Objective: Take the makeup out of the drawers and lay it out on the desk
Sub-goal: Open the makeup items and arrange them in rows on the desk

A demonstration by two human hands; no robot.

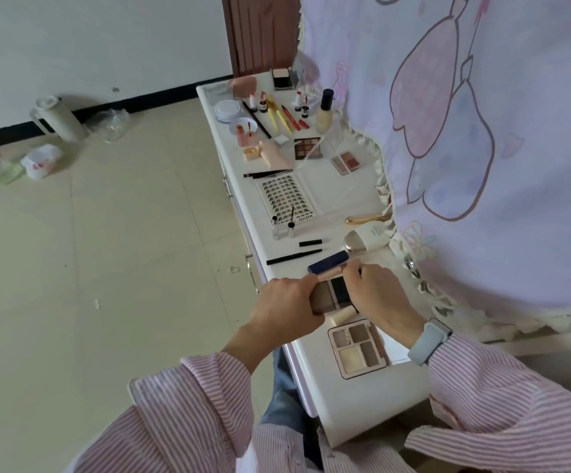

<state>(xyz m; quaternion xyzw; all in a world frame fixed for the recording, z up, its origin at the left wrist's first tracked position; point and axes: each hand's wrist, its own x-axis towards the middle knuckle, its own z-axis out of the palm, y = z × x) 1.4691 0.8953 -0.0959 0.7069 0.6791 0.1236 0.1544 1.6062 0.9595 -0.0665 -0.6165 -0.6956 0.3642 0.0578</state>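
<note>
Desk (pixel 362 397), long, white and glossy, runs from six o'clock of my view up to twelve, its far side touching a pale lilac curtain (pixel 482 131) printed with pink and blue shapes. Makeup is spread along most of it. At about one o'clock from the hands I see a white lash-cluster card (pixel 289 196) lying flat, and farther toward twelve a tall frosted foundation bottle with a dark cap (pixel 325 110) standing upright. Nearer, at five o'clock from the hands, a pale pink four-pan eyeshadow palette (pixel 359 348) lies open on the desk, just beside a short cream stick (pixel 342 315). Both hands meet over the desk at centre frame on a flat brown-and-black shadow palette (pixel 333 293), open, its pans showing between them. My left hand (pixel 285 310) curls round its nine o'clock edge. My right hand (pixel 378 295) (blue-grey band on the wrist) grips the three o'clock side, fingertips pinched at the far corner. Just beyond lies a navy rectangular case (pixel 328 262), touching the palette's peach far rim.
</note>
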